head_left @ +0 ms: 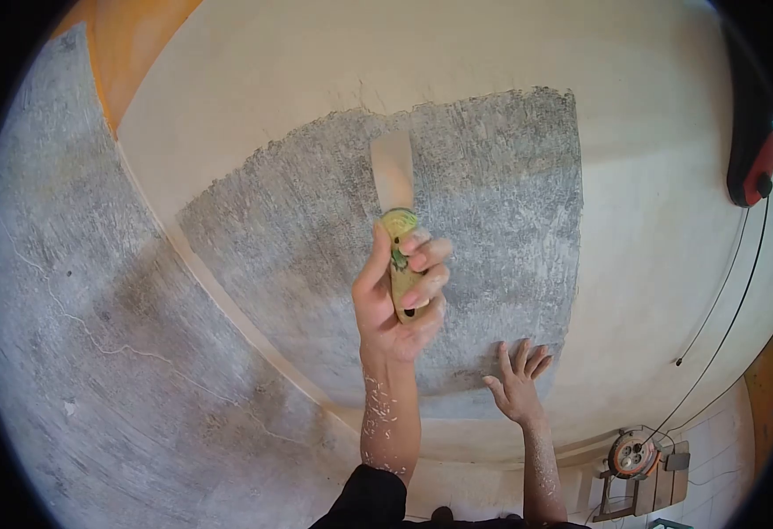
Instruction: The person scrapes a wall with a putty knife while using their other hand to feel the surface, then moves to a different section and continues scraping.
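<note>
My left hand (397, 304) is closed around the handle of a putty knife (394, 172), palm side towards me. The wide metal blade points up, and the yellow-green handle lies under my curled fingers with the thumb along its left side. Behind it is a grey, rough scraped patch (492, 203) of the wall, bordered by cream paint. My right hand (519, 383) is spread open near the lower right corner of that patch, its back facing me. White flakes cling to both forearms.
Cream-painted wall (651, 220) surrounds the patch. Left of a pale corner strip is another grey scraped wall (78, 264). A red and black device (750, 172) with hanging cords is at upper right. Below stands a cable reel (633, 454) on a wooden stool (660, 492).
</note>
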`<state>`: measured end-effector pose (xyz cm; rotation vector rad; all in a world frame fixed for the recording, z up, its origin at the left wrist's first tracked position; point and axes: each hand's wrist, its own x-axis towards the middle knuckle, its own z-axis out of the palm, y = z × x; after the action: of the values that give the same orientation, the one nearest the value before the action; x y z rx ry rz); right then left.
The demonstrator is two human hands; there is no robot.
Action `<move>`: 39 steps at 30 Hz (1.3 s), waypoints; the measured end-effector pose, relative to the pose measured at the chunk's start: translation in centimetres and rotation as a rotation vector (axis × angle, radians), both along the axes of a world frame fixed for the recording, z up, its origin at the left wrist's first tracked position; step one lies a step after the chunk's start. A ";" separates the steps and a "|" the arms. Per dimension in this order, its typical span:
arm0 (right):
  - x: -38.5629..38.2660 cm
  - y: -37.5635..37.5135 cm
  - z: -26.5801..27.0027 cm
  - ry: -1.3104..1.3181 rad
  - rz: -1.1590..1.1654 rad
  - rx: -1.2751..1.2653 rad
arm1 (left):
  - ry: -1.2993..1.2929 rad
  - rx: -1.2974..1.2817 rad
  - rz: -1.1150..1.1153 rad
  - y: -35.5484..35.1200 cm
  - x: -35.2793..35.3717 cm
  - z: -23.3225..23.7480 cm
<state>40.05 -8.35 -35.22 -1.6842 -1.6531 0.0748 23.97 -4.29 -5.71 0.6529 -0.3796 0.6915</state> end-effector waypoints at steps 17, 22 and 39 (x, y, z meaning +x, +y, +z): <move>-0.3 1.9 -3.2 -0.377 -0.252 0.236 | 0.150 -0.034 0.153 -1.6 0.8 1.8; -0.6 1.7 -2.8 -0.398 -0.280 0.234 | 0.161 -0.043 0.144 -2.3 0.4 2.3; -1.8 1.2 -1.6 -0.198 -0.279 0.239 | 0.202 -0.102 0.152 -2.3 0.2 3.4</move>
<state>38.26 -7.12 -36.82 -1.7605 -1.4808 -0.4213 24.14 -6.64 -2.33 0.6521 -0.1084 0.7762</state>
